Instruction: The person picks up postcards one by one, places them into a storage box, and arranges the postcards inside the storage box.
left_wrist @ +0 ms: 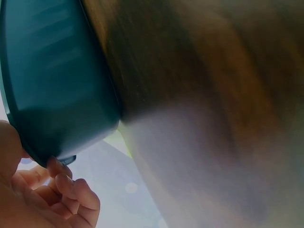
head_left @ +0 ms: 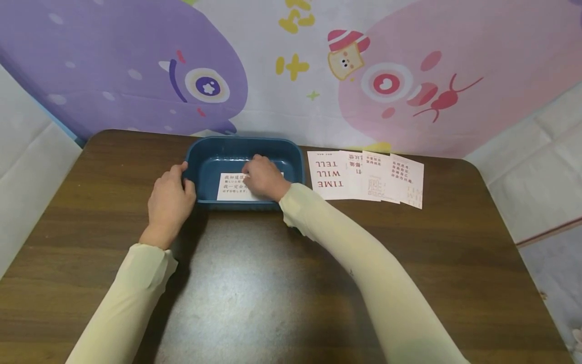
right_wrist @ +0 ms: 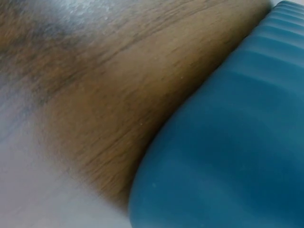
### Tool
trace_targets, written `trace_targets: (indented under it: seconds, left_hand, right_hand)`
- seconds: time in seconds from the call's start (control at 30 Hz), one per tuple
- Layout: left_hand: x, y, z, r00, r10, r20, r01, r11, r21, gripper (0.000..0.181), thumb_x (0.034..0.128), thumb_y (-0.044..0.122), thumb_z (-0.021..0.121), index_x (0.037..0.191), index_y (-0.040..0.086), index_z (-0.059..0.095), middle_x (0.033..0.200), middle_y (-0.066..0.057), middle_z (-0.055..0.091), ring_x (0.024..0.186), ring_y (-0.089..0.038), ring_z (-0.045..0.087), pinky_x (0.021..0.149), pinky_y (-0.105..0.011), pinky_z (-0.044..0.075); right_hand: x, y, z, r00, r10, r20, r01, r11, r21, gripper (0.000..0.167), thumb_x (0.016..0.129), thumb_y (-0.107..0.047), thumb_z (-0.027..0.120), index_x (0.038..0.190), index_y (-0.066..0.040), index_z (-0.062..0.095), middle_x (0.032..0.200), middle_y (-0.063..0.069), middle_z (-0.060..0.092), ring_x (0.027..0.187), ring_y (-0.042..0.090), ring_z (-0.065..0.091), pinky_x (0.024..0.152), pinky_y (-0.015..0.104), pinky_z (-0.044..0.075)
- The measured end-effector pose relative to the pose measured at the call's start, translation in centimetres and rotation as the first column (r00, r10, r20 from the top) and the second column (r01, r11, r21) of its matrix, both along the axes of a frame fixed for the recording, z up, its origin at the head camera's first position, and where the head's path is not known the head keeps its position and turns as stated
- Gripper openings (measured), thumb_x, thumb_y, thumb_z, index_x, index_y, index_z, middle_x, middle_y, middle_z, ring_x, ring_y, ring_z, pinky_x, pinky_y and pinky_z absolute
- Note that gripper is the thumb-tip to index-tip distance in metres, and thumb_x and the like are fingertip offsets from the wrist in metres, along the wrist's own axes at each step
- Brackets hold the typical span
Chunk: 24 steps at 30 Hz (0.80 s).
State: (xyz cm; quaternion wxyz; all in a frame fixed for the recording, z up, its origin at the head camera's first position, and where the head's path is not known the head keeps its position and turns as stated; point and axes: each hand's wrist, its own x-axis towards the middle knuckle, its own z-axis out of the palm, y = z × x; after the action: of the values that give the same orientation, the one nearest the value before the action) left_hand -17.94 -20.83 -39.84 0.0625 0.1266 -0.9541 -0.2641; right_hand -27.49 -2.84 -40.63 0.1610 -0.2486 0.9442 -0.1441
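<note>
So, the white card (head_left: 232,187) lies inside the blue bin (head_left: 245,146), seemingly lengthwise along its long side; right hand (head_left: 265,178) is nearer, over it, pinch hidden. Left hand (head_left: 172,199) grips the bin's left end.

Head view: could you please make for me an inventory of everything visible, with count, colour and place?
Bin: one, blue, on the table's far side
Card: one, white with dark print, inside the bin
Row of cards: four visible, white with reddish print, overlapping, right of the bin
Table: one, brown, under everything
Backdrop: one, white with purple and pink figures, behind the table
Side panels: two, whitish, left and right
Sleeves: two, pale yellow, one per arm
Left hand: one, bare, holding the bin's left end
Right hand: one, bare, over the card; fingertips partly hidden
</note>
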Motion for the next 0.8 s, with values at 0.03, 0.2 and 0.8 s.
trace_targets:
  seconds: [0.03,0.2,0.8]
  left_hand:
    - [0.0,0.0,0.0,1.0,-0.001,0.0,0.001,1.0,-0.001,0.044,0.0939,0.016,0.036,0.135,0.001,0.044,0.127,-0.027,0.053,0.113,-0.044,0.049,0.091,-0.058,0.042]
    - [-0.1,-0.1,-0.2,1.0,-0.002,-0.012,0.002,1.0,-0.003,0.044,0.0937,0.016,0.037,0.134,0.001,0.045,0.126,-0.027,0.054,0.112,-0.044,0.05,0.089,-0.058,0.043]
    - [-0.1,-0.2,-0.3,0.999,-0.018,-0.035,0.018,1.0,0.015,0.043,0.0936,0.015,0.038,0.133,0.0,0.045,0.128,-0.027,0.053,0.114,-0.044,0.05,0.092,-0.058,0.042]
  right_hand:
    - [0.0,0.0,0.0,1.0,-0.001,0.002,0.001,1.0,0.0,0.034,0.094,-0.021,0.05,0.124,-0.01,0.061,0.121,0.006,0.056,0.112,0.019,0.049,0.1,0.035,0.04]
    - [0.0,0.0,0.0,1.0,0.002,0.005,-0.002,1.0,0.007,0.033,0.094,-0.021,0.05,0.123,-0.01,0.061,0.121,0.006,0.056,0.111,0.019,0.049,0.1,0.035,0.04]
    - [0.2,1.0,0.5,1.0,0.02,-0.019,-0.02,1.0,-0.017,0.04,0.094,-0.028,0.046,0.13,-0.013,0.055,0.123,0.006,0.055,0.109,0.018,0.05,0.099,0.037,0.042]
